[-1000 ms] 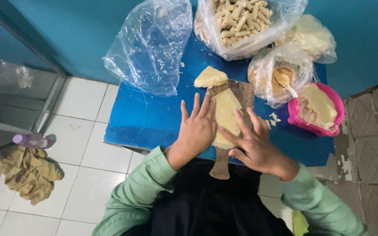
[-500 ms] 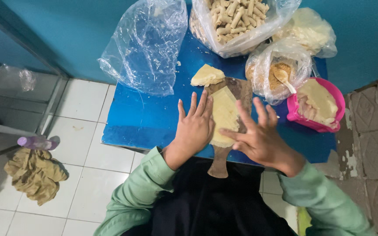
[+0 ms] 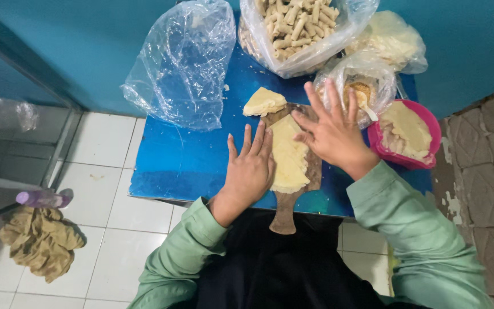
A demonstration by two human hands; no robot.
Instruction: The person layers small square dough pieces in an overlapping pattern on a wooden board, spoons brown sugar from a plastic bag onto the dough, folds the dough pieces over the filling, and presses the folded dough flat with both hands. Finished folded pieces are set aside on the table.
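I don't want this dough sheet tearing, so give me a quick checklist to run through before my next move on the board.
1. Dough sheet lies fully on the wooden board: ok.
2. Left hand flat at the sheet's left edge, fingers spread: ok.
3. Right hand on the sheet: not ok, only fingertips near its top edge, palm lifted.
4. Board handle on the blue table: not ok, it overhangs the near edge.
5. Pink bowl within the right hand's reach: ok.
6. Sheet free of tears: cannot tell.
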